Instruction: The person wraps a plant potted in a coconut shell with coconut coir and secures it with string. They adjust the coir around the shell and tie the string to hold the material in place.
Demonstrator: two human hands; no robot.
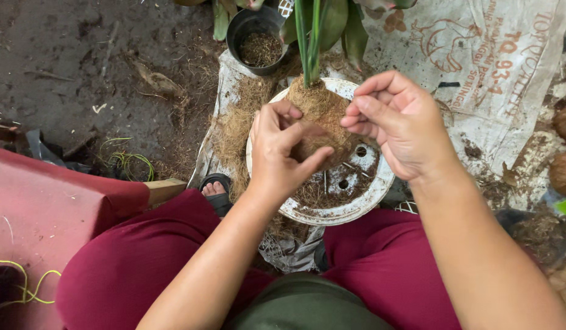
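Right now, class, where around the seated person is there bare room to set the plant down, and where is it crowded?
Free: the dark soil left of the black pot, and the printed sack right of the right hand. Crowded: the white dish, full of coconut fibre under both hands, left hand included, and the husk-strewn sheet by the foot.

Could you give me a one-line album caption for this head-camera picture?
Left hand and right hand pinch brown coconut fibre around a green-leaved plant over a round white perforated pot.

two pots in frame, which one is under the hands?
The white pot with holes in its base, directly below both hands. The black pot of fibre stands farther off, at the top.
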